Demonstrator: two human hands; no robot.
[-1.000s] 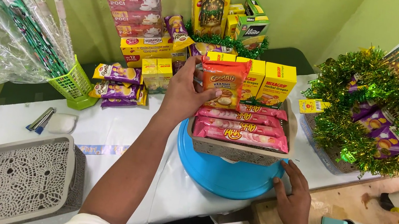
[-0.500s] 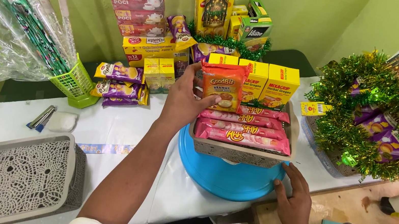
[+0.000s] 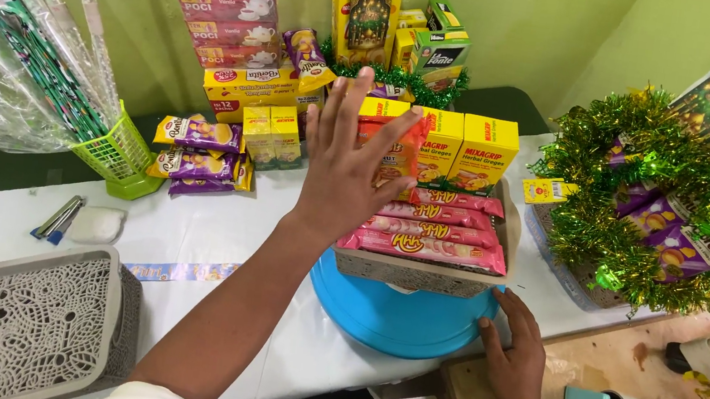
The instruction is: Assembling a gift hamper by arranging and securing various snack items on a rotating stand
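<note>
Fingers of the left hand (image 3: 346, 166) spread flat against an orange snack packet (image 3: 397, 155), propping it upright at the back of the grey basket (image 3: 418, 274), mid-frame. Right hand (image 3: 521, 363), loosely open, steadies the blue turntable (image 3: 395, 310) beneath.

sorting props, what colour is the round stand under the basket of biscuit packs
Bright blue: the round stand shows best in the head view, with the right hand on its rim.
</note>
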